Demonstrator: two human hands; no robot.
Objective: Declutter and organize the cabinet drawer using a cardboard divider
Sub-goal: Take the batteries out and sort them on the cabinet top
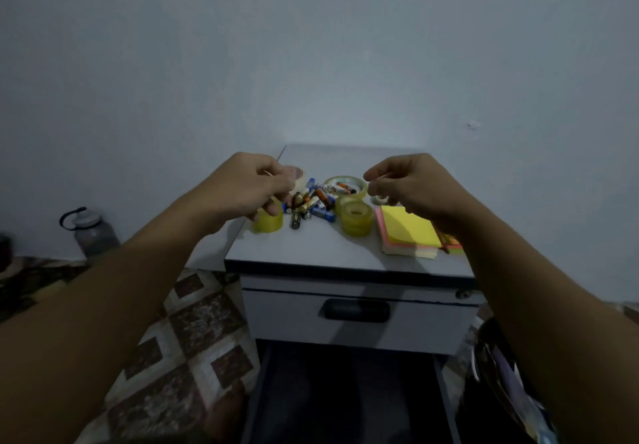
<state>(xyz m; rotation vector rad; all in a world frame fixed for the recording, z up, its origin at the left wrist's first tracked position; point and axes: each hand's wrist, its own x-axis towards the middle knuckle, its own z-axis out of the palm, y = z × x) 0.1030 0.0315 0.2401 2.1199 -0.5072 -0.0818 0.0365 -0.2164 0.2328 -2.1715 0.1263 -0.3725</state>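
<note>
A small grey cabinet (311, 253) stands against the wall. On its top lie a heap of several batteries (311, 203), a flat clear tape ring (345, 182), yellow tape rolls (356, 218) and a pad of yellow and pink sticky notes (408, 231). My left hand (249, 184) hovers over another yellow tape roll (268, 224) at the left edge, fingers curled and pinching a small thin pale item. My right hand (411, 184) is above the sticky notes, fingertips pinched on a similar thin item. The top drawer (294, 315) is closed; the lower drawer (345, 391) is pulled out and dark inside.
A pale masking tape roll (299, 174) sits partly hidden behind my left hand. A grey water bottle (93, 232) stands on the floor at the left wall. Patterned floor tiles (193, 322) lie left of the cabinet. A dark bag (501, 374) rests at the right.
</note>
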